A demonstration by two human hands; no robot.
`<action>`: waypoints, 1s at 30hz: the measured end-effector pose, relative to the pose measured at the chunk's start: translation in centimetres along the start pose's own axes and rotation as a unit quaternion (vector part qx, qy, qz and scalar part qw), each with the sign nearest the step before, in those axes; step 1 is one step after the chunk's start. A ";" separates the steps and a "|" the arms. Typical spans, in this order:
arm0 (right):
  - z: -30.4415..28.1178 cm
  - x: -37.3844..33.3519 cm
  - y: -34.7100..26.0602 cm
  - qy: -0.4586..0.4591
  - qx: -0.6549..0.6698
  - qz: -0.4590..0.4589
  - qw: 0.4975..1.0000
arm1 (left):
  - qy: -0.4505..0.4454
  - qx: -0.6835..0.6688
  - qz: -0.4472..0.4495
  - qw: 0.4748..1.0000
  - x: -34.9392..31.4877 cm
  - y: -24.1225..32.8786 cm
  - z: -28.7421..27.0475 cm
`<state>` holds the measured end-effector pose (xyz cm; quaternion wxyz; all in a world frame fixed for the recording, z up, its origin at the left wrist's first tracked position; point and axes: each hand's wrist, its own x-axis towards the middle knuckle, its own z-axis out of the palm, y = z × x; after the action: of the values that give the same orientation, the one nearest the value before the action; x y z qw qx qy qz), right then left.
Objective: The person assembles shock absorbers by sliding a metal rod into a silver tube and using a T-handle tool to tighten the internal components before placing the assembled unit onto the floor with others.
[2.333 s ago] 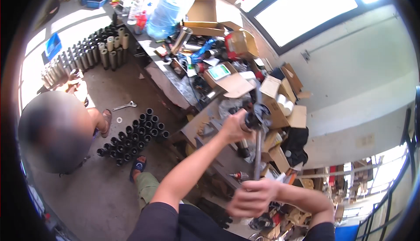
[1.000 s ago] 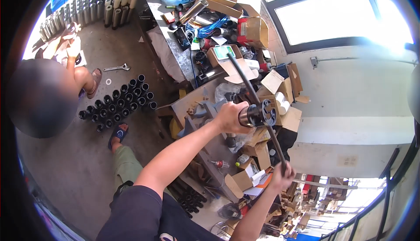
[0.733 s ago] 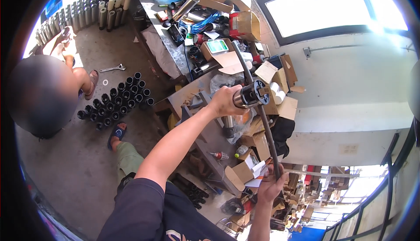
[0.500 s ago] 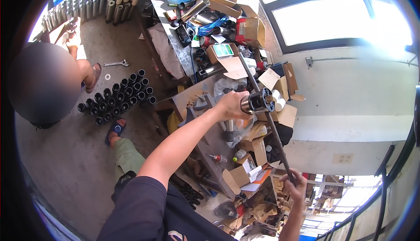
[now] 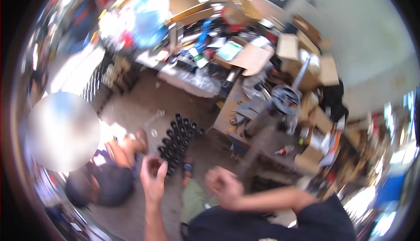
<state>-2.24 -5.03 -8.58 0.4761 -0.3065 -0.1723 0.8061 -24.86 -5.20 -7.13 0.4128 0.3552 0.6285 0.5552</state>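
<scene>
My left hand [image 5: 153,179] is raised at the lower middle, over the floor. Its thumb stands apart from the curled fingers, and I see nothing held between them. My right hand [image 5: 225,188] is bent in before my body, smeared by motion; its fingers look curled, and what they may hold cannot be made out. Beyond it, at the bench, a metal tube with a dark round slotted end [image 5: 285,99] stands tilted. A grey bar [image 5: 302,72] shows behind that end. Neither hand touches the tube or the bar.
Several black tubes [image 5: 177,138] stand on the floor beside a wrench [image 5: 155,116]. A person [image 5: 103,182] sits close at the left. The cluttered bench holds cardboard boxes [image 5: 323,120], a blue plastic bag [image 5: 151,17] and a red-tipped tool [image 5: 284,150].
My left hand has let go of the metal tube and my right hand of the bar. Both hands have drawn back toward my body. The view has swung left and blurred.
</scene>
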 end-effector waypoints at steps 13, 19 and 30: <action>-3.1 7.5 -28.8 0.236 -0.627 -0.657 0.346 | 0.100 0.451 0.199 0.864 4.5 3.5 11.3; -8.1 12.5 -48.5 0.189 -0.868 -0.426 0.171 | 0.092 0.624 0.151 0.761 6.9 10.6 23.2; -11.8 -1.1 -35.3 0.382 -0.834 -0.338 0.211 | 0.020 0.539 0.498 0.680 16.8 11.8 20.2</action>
<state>29.28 11.04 3.02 0.1830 -0.7112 -0.6304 -0.2516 -13.35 19.75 1.57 -0.1997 0.7655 0.5576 0.2513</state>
